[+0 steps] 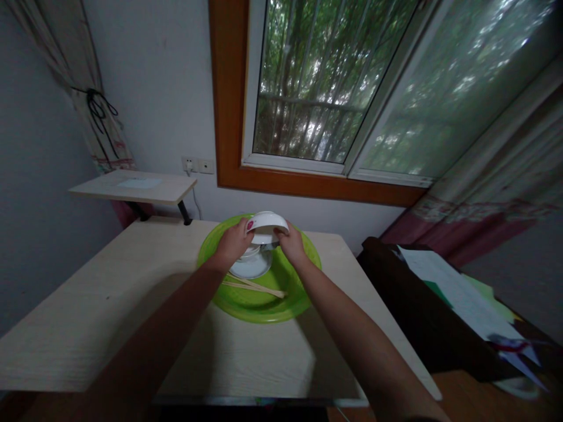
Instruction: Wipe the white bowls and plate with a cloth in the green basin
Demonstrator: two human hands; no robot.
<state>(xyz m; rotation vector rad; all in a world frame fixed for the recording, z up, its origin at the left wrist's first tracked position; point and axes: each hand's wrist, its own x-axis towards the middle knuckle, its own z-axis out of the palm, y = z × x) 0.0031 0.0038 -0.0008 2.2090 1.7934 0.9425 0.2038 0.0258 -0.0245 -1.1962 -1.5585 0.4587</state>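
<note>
- Head view: left hand [234, 239] is gripping the left side of a white bowl [267, 219], fingers closing on it beside a red printed mark.
- Right hand [291, 241] is gripping the same bowl at its right side, thumb showing near the lower edge.
- Bowl is sitting tilted between both hands, over the far half of a green basin [264, 316].
- Basin is resting on the pale wood counter [101, 316], near its far edge.
- White plate [253, 269] is lying inside the basin, below the bowl; smaller white dishware [250, 253] is stacking up on it, partly hiding behind left hand and bowl.
- Pale chopsticks [257, 286] are lying in the basin on the near side of the plate, roughly crosswise.
- Small greyish item is showing just under the bowl, by right hand; too small to tell what.
- Raised shelf [99, 184] is standing at the counter's far left, carrying a light sheet [139, 183].
- Papers [457, 290] are lying on dark furniture [398, 299], right of the counter.
</note>
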